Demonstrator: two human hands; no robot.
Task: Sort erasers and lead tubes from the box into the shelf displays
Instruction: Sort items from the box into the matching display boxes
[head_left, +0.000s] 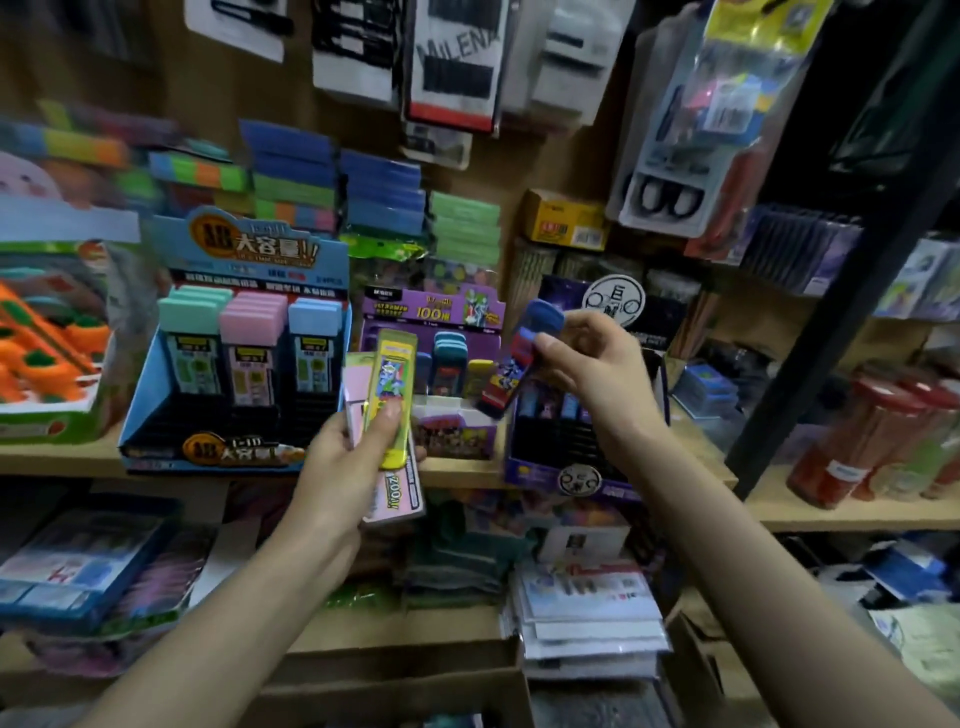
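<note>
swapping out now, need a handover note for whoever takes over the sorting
Left hand grips a yellow plastic lead tube and pink flat packs.
Right hand pinches a blue-capped dark lead tube beside the dark purple display box.
Done: the blue cardboard display box is partly stocked.
Left: shelve everything held, then check the brown cardboard box below.

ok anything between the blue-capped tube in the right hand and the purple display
Nothing visible. The blue-capped tube hangs right of the purple display; the yellow tube in the left hand covers only its left edge.
</note>
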